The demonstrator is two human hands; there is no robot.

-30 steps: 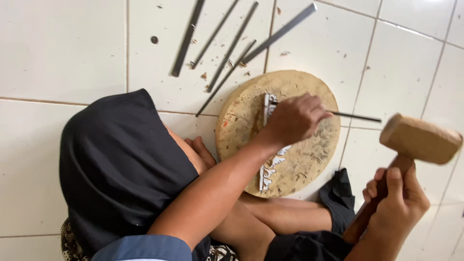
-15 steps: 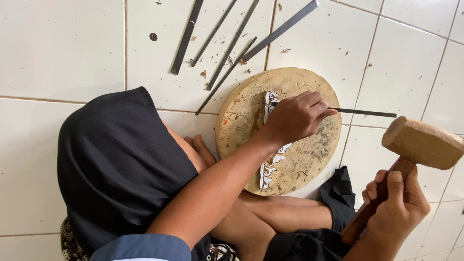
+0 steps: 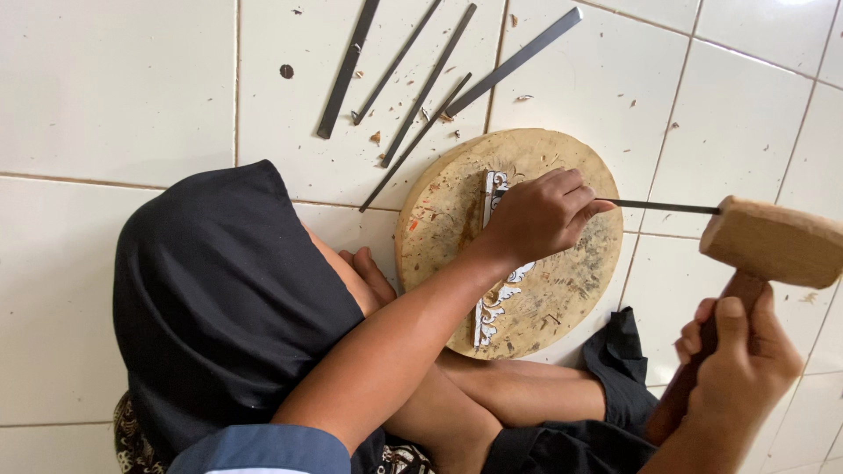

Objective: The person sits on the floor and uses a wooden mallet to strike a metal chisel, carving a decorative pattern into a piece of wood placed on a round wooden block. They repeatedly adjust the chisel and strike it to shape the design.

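We pinch the thin, stiff chisel (image 3: 659, 207) mid-shaft over the block (image 3: 509, 241) with left fingers (image 3: 575, 197), right hand (image 3: 738, 369) wrapped around the heavy mallet (image 3: 773, 241) handle.

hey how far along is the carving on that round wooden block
Done: much of the pale strip already shows openwork scrolls at its lower end, and wood chips dot the round block. In hand: the left hand sets a thin chisel on the strip's upper part, and the right hand holds the wooden mallet at its end. Left: the hidden upper part can't be judged.
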